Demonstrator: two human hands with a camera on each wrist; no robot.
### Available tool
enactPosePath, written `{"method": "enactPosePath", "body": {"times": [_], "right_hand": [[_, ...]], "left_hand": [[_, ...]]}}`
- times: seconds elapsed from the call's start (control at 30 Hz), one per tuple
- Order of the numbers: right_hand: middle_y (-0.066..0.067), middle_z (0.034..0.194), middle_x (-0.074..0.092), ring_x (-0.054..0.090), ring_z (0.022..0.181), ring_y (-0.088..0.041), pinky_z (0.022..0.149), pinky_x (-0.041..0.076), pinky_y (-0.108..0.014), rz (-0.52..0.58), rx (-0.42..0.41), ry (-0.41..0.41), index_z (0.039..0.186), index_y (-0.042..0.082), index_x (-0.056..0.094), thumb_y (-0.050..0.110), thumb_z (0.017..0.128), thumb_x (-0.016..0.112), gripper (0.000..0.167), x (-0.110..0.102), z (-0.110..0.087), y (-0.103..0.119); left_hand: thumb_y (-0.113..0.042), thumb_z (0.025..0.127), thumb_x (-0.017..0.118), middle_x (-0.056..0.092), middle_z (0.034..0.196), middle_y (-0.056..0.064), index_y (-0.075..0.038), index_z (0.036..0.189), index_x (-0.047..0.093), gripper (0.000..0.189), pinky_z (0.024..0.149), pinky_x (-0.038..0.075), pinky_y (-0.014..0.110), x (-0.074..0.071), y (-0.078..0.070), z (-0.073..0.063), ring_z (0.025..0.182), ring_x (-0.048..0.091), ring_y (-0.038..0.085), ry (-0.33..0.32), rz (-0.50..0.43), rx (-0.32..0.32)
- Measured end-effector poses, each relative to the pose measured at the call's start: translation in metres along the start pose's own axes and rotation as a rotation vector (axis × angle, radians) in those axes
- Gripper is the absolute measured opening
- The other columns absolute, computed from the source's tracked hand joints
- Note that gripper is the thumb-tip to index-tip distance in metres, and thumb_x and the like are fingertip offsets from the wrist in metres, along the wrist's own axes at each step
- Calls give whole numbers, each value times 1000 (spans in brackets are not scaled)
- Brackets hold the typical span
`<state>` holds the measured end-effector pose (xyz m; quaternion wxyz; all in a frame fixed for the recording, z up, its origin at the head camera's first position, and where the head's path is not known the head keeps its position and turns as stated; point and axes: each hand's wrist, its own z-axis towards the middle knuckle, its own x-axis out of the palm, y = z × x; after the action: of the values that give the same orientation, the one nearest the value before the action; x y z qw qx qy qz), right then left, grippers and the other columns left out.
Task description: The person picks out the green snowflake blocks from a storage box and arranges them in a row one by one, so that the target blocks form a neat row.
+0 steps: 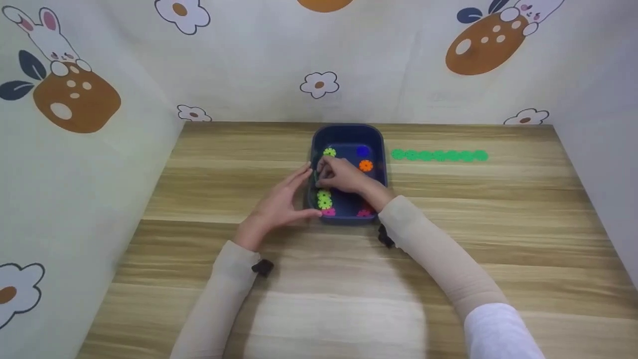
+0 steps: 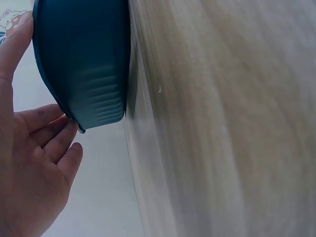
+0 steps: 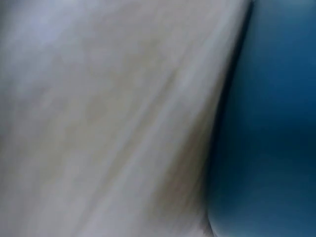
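Note:
A dark blue rectangular box (image 1: 351,219) stands on the table with small notched plastic discs inside. Yellow-green discs (image 1: 324,199), an orange disc (image 1: 366,165), a blue disc (image 1: 363,151) and pink discs (image 1: 365,213) show in it. My left hand (image 1: 279,204) touches the box's left rim with spread fingers, the thumb at the near left corner. In the left wrist view, the fingertips (image 2: 70,127) rest at the rim. My right hand (image 1: 344,175) reaches inside, fingers bent by the left wall. A thin greenish edge shows beside them; whether they pinch it is unclear.
A straight row of joined green discs (image 1: 438,155) lies on the wooden table (image 1: 498,224) right of the box. A patterned cloth (image 1: 249,60) hangs behind and at the left; a pale wall (image 1: 598,124) bounds the right. The right wrist view is blurred.

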<state>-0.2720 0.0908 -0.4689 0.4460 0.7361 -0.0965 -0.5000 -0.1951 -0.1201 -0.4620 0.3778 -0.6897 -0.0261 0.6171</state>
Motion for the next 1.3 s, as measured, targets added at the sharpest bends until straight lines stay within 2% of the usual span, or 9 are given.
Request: {"method": "enactPosePath", "body": {"times": [0.3, 0.57, 0.7, 0.9, 1.07, 1.3], "right_hand": [[-16, 111, 69, 68, 94, -24, 84, 59, -35, -40, -11, -13, 110, 2, 62, 12, 96, 64, 17, 1, 1, 0], [-19, 112, 69, 70, 98, -29, 86, 60, -39, 37, -5, -30, 115, 2, 53, 11, 93, 69, 28, 1, 1, 2], [-17, 109, 70, 68, 95, -27, 86, 59, -38, 9, 6, -28, 113, 2, 58, 11, 91, 71, 27, 0, 1, 2], [-13, 98, 74, 66, 86, -21, 81, 58, -33, -30, -6, -39, 98, 4, 70, 11, 90, 73, 11, -1, 1, 0], [-10, 94, 75, 65, 77, -16, 72, 58, -28, 7, -3, -47, 94, 6, 72, 11, 90, 73, 6, -2, 0, -1], [-10, 92, 76, 66, 74, -14, 72, 60, -28, 67, -26, -101, 92, 5, 74, 10, 90, 73, 5, -6, -2, -2]], "left_hand": [[-60, 79, 76, 21, 168, -2, -13, 157, 30, 102, 120, 34, 48, 0, 0, 0, 149, 34, 29, -2, 3, 6], [-61, 78, 76, 21, 168, -3, -15, 157, 31, 102, 120, 35, 49, -2, -1, -1, 149, 34, 29, 0, -18, -7], [-64, 78, 74, 20, 168, -5, -17, 158, 30, 102, 120, 35, 50, -1, 0, -1, 150, 33, 28, 5, -26, -25], [-58, 79, 77, 19, 168, -6, -19, 158, 30, 100, 120, 34, 52, 1, 0, -2, 150, 32, 29, 9, -48, -48], [-57, 79, 77, 20, 168, -6, -19, 158, 30, 99, 120, 34, 52, 2, -1, -2, 150, 33, 29, 6, -46, -48], [-57, 80, 77, 18, 168, -7, -21, 158, 28, 99, 121, 33, 51, 2, -1, -1, 151, 31, 28, 9, -49, -55]]}}
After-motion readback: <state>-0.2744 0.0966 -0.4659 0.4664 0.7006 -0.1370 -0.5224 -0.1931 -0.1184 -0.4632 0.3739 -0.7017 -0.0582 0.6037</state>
